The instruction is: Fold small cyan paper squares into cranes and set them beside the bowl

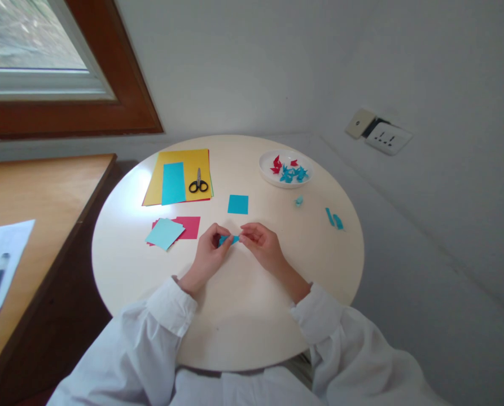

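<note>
A small folded piece of blue paper is held just above the white round table. My left hand pinches its left part between thumb and fingers, which hide some of it. At its right tip, the thumb and forefinger of my right hand are closed on the paper. A flat blue paper square lies just beyond my hands. Left of my left hand, light-blue squares rest on red paper squares.
Black-handled scissors and a blue strip lie on yellow sheets. A white dish holds several red and blue folded papers. Right of it are a pale-blue folded piece and blue scraps. A wooden desk stands left.
</note>
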Demonstrator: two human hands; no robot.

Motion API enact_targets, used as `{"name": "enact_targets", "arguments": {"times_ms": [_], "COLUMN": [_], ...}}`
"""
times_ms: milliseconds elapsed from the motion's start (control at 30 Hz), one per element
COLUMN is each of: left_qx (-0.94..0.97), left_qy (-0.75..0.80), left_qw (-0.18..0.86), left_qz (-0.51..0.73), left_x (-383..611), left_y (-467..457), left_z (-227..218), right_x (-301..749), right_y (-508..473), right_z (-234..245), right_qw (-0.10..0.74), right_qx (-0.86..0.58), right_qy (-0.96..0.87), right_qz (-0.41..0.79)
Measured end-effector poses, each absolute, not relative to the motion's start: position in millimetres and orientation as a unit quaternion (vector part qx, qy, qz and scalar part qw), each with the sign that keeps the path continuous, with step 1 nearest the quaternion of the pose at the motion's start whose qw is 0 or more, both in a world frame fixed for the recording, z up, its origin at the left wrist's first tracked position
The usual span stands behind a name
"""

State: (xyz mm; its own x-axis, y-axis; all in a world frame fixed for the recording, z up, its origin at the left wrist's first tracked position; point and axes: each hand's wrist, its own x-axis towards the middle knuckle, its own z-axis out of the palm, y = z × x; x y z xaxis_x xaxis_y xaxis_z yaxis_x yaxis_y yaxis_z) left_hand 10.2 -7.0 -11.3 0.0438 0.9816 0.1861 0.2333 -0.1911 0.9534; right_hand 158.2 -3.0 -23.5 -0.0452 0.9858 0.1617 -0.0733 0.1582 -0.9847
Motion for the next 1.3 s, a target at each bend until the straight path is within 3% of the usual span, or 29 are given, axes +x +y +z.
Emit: {"name": "enact_targets", "arguments": {"times_ms": [533,733,900,1300], "left_qx": [0.631,0.651,0.654,0.628], "left_qy": [0.438,0.512,0.516,0.497], "left_qw": [0.424,0.298,0.343,0.37], "left_qz": [0.48,0.475,0.434,0.471], "left_x": [12.1,7.6,9.6,14.1], "left_y": [-9.1,-9.5,-11.1,-10.7], "left_z": [-9.5,-6.9,-7.6,-10.4], "right_x": [156.5,161.6,162.1,155.3], "right_y": [-3.7,-0.7,-1.4,-5.0], "right_z": [-26.3,-26.8,-29.1,-22.9], "right_qw": [0.524,0.544,0.531,0.532], "right_qx": [-0.427,-0.471,-0.472,-0.489], "right_qy": [-0.562,-0.567,-0.606,-0.643], "right_qz": [0.477,0.401,0.358,0.255]}}
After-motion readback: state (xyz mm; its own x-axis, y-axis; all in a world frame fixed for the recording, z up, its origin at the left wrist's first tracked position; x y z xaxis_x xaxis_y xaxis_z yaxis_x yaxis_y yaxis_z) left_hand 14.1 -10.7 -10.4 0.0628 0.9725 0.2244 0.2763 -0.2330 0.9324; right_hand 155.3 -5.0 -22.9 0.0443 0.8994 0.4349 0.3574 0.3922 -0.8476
